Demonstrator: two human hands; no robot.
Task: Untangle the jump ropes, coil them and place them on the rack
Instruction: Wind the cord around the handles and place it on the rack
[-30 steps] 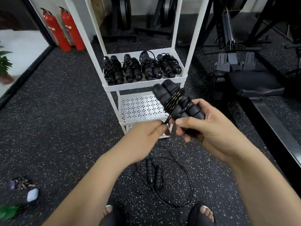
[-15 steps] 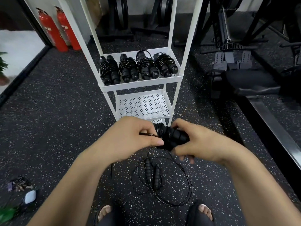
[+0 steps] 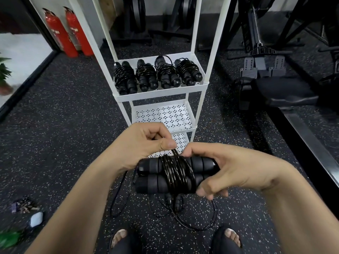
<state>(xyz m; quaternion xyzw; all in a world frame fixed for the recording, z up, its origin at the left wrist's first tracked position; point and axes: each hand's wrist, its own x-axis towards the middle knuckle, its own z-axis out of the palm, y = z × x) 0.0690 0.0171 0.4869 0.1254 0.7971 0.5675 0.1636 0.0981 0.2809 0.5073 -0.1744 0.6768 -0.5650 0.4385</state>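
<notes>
Your right hand [image 3: 231, 173] grips the coiled jump rope [image 3: 165, 176]; your left hand [image 3: 143, 142] pinches its cord [image 3: 175, 152]. Labels on the fire extinguishers [image 3: 61, 35] are unreadable.

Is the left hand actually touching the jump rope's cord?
Touching. The head view shows the left hand pinching the cord between thumb and forefinger, just above the coiled handles.

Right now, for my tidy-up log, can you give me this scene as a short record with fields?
held jump rope: handles side by side, cord wound round them
left grip: pinches the cord above the bundle
right grip: holds the handles' right end
rack top shelf: four coiled jump ropes
floor: one uncoiled jump rope between the feet
</notes>
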